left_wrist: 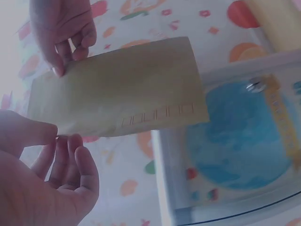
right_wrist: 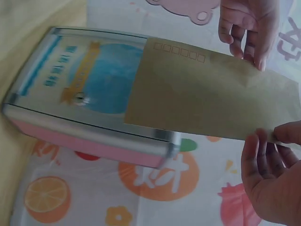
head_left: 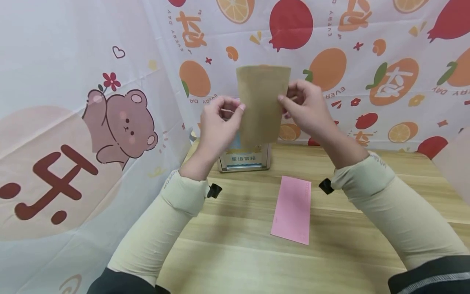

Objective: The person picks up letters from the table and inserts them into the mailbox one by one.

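Both hands hold a brown paper envelope (head_left: 262, 106) upright in the air, its long sides vertical in the head view. My left hand (head_left: 222, 126) pinches the left edge between thumb and fingers. On the opposite edge, my right hand (head_left: 306, 106) has the same kind of pinch, a bit higher up. A row of small red postcode boxes shows at the envelope's lower end in both wrist views. Behind it stands a letter box (right_wrist: 61, 89) with a silver frame, pink side, blue round picture and small lock; the envelope hides its upper part in the head view.
A pink envelope (head_left: 291, 210) lies flat on the wooden table (head_left: 227, 253), in front of the letter box and to its right. A fruit-print cloth (head_left: 396, 118) hangs behind the table, and a bear-print cloth (head_left: 125, 126) hangs along the left side.
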The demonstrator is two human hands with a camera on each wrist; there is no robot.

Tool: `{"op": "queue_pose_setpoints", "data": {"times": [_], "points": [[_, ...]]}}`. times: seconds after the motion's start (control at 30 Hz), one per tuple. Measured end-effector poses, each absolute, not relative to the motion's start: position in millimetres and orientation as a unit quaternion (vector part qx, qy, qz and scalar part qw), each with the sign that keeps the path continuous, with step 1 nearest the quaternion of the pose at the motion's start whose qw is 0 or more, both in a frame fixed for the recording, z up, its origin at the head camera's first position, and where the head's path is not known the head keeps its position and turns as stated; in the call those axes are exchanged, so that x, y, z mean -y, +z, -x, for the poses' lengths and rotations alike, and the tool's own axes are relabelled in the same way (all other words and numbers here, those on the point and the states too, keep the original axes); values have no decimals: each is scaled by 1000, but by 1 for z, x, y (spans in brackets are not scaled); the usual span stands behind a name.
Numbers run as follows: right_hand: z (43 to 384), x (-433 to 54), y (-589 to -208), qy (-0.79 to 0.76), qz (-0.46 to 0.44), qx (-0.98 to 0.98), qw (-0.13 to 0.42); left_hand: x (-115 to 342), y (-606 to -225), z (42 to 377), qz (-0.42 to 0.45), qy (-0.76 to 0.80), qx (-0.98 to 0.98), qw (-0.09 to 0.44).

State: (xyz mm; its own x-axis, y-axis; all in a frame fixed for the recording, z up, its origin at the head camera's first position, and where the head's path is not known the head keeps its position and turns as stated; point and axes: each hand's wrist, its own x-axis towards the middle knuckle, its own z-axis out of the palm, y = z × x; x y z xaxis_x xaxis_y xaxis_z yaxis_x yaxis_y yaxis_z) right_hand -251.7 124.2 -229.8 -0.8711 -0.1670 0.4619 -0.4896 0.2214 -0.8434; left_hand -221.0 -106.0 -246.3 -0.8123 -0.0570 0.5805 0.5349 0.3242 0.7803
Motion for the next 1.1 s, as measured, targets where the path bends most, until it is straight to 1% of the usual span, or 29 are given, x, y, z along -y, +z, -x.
{"op": "queue_pose_setpoints", "data": {"times": [0.23, 0.4, 0.73, 0.93, 1.1], "points": [[263, -111, -195, 647, -227, 716, 134, 115, -208, 226, 146, -554, 766, 292], [273, -105, -180, 646, -220, 718, 136, 118, -194, 231, 144, -549, 765, 303], [296, -98, -168, 654, -224, 711, 129, 118, -186, 258, 132, -546, 760, 327], [306, -93, -172, 639, -215, 728, 123, 121, -191, 264, 116, -536, 769, 328], [305, -90, -170, 631, -215, 735, 124, 125, -192, 267, 125, -535, 767, 331]]}}
